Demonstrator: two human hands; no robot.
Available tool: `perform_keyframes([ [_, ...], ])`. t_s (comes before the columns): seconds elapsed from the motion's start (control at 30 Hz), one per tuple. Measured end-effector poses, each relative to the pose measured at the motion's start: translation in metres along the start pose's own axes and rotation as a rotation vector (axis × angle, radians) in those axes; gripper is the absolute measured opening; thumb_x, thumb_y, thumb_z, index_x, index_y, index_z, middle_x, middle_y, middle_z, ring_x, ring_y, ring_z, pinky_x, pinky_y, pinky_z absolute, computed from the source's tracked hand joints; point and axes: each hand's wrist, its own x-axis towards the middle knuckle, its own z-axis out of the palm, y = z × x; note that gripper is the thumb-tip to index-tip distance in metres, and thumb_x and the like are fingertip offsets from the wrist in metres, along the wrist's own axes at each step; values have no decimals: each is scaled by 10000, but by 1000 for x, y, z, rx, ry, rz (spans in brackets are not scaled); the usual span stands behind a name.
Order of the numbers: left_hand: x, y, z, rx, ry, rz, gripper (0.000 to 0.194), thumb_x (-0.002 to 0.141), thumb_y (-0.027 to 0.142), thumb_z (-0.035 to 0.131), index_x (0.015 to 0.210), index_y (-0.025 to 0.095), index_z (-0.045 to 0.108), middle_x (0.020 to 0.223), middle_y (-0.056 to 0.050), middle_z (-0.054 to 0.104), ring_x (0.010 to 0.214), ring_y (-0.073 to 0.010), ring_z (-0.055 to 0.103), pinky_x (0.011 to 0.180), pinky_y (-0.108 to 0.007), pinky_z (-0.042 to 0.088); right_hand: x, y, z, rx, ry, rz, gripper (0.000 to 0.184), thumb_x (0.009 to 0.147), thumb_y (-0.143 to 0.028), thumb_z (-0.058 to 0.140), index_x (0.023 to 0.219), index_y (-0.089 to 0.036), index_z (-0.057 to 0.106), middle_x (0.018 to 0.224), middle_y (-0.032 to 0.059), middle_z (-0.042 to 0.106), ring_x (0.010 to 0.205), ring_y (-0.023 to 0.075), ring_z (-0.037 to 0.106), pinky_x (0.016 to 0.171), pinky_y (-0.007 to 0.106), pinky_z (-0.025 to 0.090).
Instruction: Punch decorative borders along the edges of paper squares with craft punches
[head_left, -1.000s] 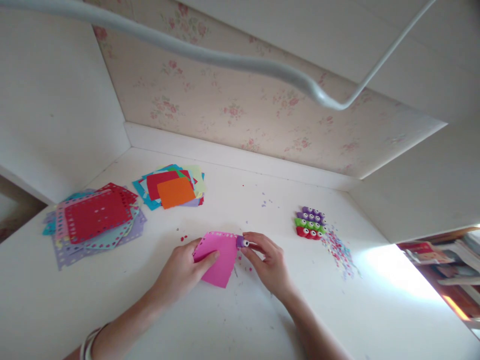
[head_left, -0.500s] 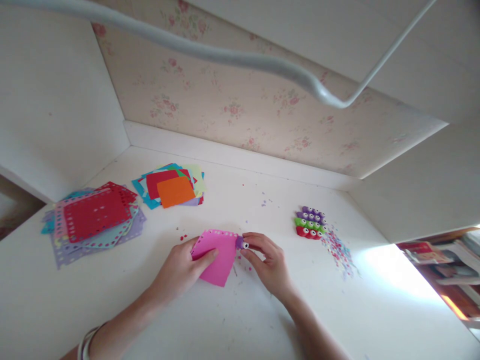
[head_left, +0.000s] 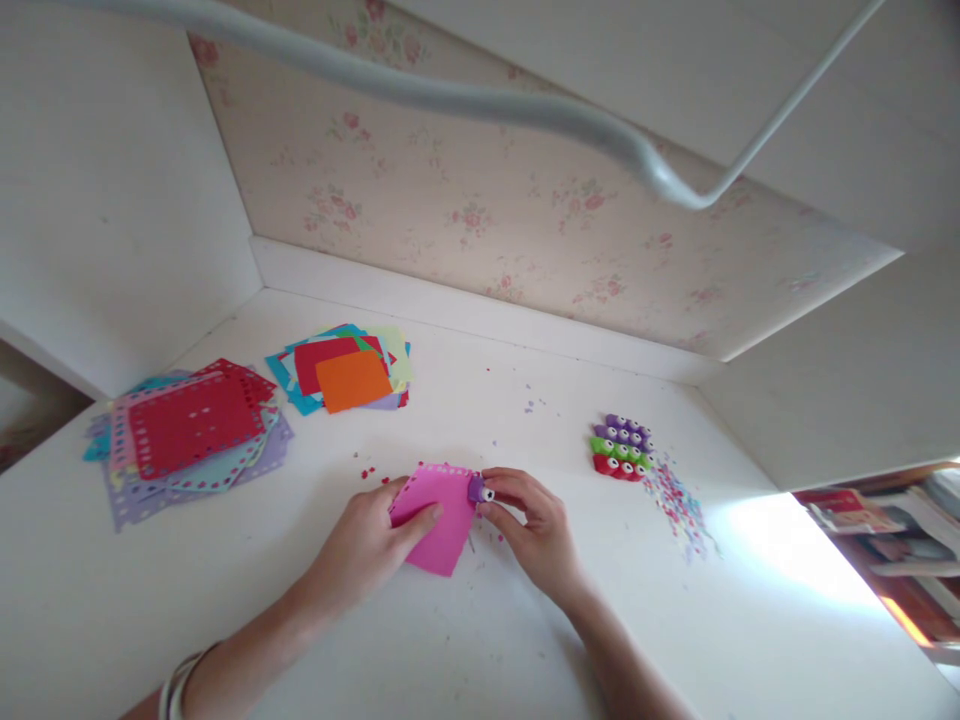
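Shift: against the earlier frames, the purple hole punch (head_left: 476,489) has slid slightly further onto the right edge of the pink paper (head_left: 448,535); the view has tilted a little too.
Pink paper: held up in front of the person, over the middle of the table (head_left: 360,640), holes along its top and left edges; probably light, thin and easily creased or torn near the holes.
Paper grip: best pinched on the unpunched middle, thumb flat on top, so the sheet does not buckle.
Left hand (head_left: 367,530): clamped on the paper's left side, thumb over the face, other fingers mostly hidden behind.
Purple punch: at the paper's upper right corner; likely light, hard and smooth, so best held by its sides with fingertips.
Right hand (head_left: 536,520): thumb and fingers closed around the punch.
Table top: white, flat, with red and purple paper bits near the paper and beyond it.
Table left: a pile of punched sheets (head_left: 195,425), with plain sheets (head_left: 354,382) just beside it.
Table right: rows of small punches (head_left: 621,448) next to scattered confetti (head_left: 675,505).
Room: floral wallpaper (head_left: 420,190) behind, a pale bar (head_left: 450,98) across the top, bookshelves (head_left: 892,525) at right.
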Motion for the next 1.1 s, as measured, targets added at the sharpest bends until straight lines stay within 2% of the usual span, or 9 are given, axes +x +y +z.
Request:
perform_keyframes([
  [0.13, -6, -6, 8, 100, 45, 29, 364, 903, 432, 541, 1147, 173, 620, 1039, -86, 736, 926, -252, 704, 825, -322, 540, 0, 0, 0, -52, -7, 3, 155, 869, -264, 677, 1015, -275, 726, 1100, 70, 705, 1007, 237, 674, 780, 355, 623],
  [0.23, -14, -12, 18, 283, 170, 187, 512, 921, 377, 538, 1376, 169, 432, 1269, -137, 629, 1143, -264, 625, 952, -380, 513, -1, 3, -2, -96, -67, -2, 178, 891, -259, 643, 1048, -294, 719, 1110, 58, 706, 1041, 238, 663, 729, 325, 623],
  [0.3, -19, -14, 22, 450, 243, 339, 570, 919, 302, 543, 1445, 189, 355, 1399, -156, 512, 1277, -285, 515, 1034, -444, 459, -2, 6, -3, -144, -116, -19, 199, 898, -241, 633, 1068, -303, 716, 1108, 49, 710, 1038, 230, 662, 801, 348, 607],
  [0.4, -23, -14, 22, 688, 212, 451, 539, 906, 230, 553, 1429, 250, 428, 1470, -132, 431, 1345, -328, 413, 1077, -520, 396, -2, 9, -6, -211, -158, -47, 223, 896, -235, 643, 1095, -310, 711, 1089, 42, 717, 1035, 229, 654, 917, 397, 555],
  [0.53, -23, -14, 19, 791, 73, 429, 377, 935, 304, 524, 1295, 212, 589, 1357, -106, 556, 1284, -311, 459, 1107, -521, 350, -1, 13, -9, -215, -180, -7, 239, 897, -285, 652, 1130, -310, 701, 1097, 39, 718, 1036, 232, 647, 902, 388, 546],
  [0.63, -21, -16, 20, 778, 33, 400, 350, 959, 328, 485, 1252, 191, 617, 1298, -92, 602, 1235, -278, 496, 1129, -513, 311, 2, 16, -7, -208, -131, 64, 209, 938, -314, 587, 1100, -303, 719, 1067, 37, 732, 1002, 227, 662, 878, 380, 545],
  [0.77, -21, -16, 21, 752, 40, 405, 346, 964, 321, 473, 1252, 192, 614, 1288, -89, 611, 1239, -279, 490, 1126, -508, 299, 6, 16, -3, -211, -143, 111, 180, 935, -336, 590, 995, -299, 756, 1017, 30, 746, 979, 229, 672, 873, 378, 543],
  [0.93, -23, -19, 23, 739, 58, 418, 348, 968, 315, 469, 1261, 184, 604, 1294, -90, 614, 1246, -284, 485, 1137, -515, 267, 10, 11, 0, -136, -192, 174, 174, 920, -333, 608, 966, -283, 768, 1028, 41, 737, 941, 218, 685, 825, 338, 562],
  [1.1, -24, -21, 27, 726, 72, 416, 356, 962, 321, 486, 1262, 164, 600, 1285, -98, 621, 1240, -289, 492, 1112, -513, 299, 10, 6, 0, -139, -201, 207, 188, 928, -330, 599, 978, -279, 773, 1034, 48, 729, 939, 212, 681, 809, 324, 559],
])
